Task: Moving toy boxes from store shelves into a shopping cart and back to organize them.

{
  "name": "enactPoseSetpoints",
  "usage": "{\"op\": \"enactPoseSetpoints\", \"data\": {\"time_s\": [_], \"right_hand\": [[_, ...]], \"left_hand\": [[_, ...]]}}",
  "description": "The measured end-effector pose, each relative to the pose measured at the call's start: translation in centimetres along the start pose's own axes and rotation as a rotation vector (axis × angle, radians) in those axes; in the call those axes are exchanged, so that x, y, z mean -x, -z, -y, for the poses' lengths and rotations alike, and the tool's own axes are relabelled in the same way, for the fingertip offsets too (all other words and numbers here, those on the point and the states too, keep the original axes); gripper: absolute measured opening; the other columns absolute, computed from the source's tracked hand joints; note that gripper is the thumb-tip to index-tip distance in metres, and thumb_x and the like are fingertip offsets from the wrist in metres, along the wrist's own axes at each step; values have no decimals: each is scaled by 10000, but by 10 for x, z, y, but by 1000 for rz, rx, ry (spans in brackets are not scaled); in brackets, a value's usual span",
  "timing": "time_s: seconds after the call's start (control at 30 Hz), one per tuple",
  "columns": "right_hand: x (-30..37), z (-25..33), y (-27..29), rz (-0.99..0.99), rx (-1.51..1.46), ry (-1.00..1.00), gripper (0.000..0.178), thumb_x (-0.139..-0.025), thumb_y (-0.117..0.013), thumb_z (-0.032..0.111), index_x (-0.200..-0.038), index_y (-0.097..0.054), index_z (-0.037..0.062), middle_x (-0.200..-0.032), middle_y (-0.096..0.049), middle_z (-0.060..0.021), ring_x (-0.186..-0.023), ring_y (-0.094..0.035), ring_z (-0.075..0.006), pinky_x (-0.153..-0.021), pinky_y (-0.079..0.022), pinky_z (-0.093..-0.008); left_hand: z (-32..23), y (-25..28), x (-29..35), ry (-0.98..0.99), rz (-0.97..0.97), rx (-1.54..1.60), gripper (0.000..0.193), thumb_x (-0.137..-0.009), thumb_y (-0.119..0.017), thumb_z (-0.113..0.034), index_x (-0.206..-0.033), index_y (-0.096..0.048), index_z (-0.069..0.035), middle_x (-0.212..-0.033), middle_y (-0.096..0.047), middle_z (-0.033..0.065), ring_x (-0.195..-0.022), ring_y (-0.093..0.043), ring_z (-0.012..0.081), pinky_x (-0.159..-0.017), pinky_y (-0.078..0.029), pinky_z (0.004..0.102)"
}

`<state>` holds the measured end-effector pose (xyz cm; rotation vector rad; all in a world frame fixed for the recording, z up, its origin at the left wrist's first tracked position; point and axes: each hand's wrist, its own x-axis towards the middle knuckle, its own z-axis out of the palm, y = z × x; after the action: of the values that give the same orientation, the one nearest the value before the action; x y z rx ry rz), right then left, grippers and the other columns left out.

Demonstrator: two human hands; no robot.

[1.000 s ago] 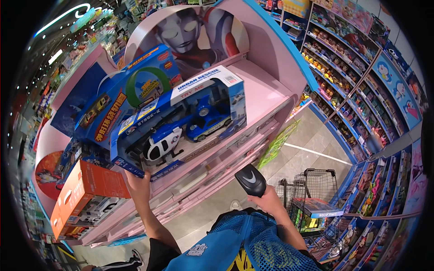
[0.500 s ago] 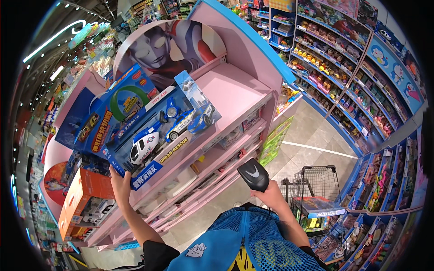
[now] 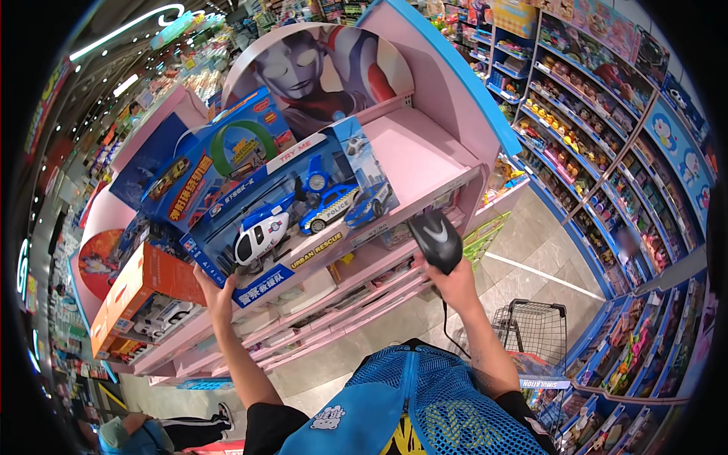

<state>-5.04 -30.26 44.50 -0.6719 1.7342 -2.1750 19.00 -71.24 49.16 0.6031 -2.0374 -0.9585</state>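
Observation:
My left hand (image 3: 216, 294) grips the lower left corner of a blue window box (image 3: 307, 259), its thumb lying on the front. Behind the clear window sit a white and blue toy helicopter (image 3: 258, 235) and toy police cars (image 3: 328, 211). The box is tilted at the front of a pink shelf, and I cannot tell whether it rests there. In my right hand (image 3: 453, 284) is a black handheld barcode scanner (image 3: 438, 241), its head toward the box's lower right end, apart from it. A cable (image 3: 447, 327) hangs below that hand.
Another blue toy box (image 3: 205, 171) stands behind, and an orange box (image 3: 152, 284) is left of my hand. The pink shelf unit (image 3: 421, 148) has lower tiers. A wire cart (image 3: 535, 326) stands at right, near stocked shelves (image 3: 591, 129). Another person (image 3: 133, 434) is at lower left.
The scanner and my right hand have moved up, closer to the box, and the cable now shows. My left hand keeps its grip. The view has shifted, bringing another person into sight.

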Motion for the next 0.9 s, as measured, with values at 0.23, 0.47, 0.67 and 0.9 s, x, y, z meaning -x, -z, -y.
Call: {"op": "enactPoseSetpoints", "data": {"time_s": [0.23,0.47,0.67,0.9], "right_hand": [[-78,15,-9,-130,212,178,285,-848,-734,115,-1105,-662,16,-926,-710,-51,-824,-613,-109,-761,-492,-297],[-93,0,-33,-113,170,149,280,-868,-731,165,-1091,-656,12,-932,-696,-58,-841,-609,-122,-784,-484,-291],[-91,-5,-26,-132,104,165,269,-867,-731,147,-1083,-659,3,-909,-686,-43,-830,-605,-116,-778,-486,-290],[-93,2,-1,-125,-24,211,243,-862,-728,120,-1061,-663,-4,-904,-689,-37,-841,-606,-98,-784,-476,-281]], "left_hand": [[14,-27,9,-16,-194,438,799,-783,-714,-203,-1449,-307,-32,-1253,-488,96,-1142,-494,195,-1018,-377,335],[65,1,18,166,-13,707,930,-812,-719,-412,-1526,-251,-42,-1507,-396,132,-1399,-378,275,-1169,-259,400],[101,30,4,125,229,561,984,-784,-728,-517,-1511,-293,-15,-1525,-394,116,-1402,-382,268,-1161,-283,400],[76,10,-14,189,219,815,821,-820,-733,-422,-1448,-398,-10,-1441,-488,115,-1329,-467,259,-1145,-322,412]]}}
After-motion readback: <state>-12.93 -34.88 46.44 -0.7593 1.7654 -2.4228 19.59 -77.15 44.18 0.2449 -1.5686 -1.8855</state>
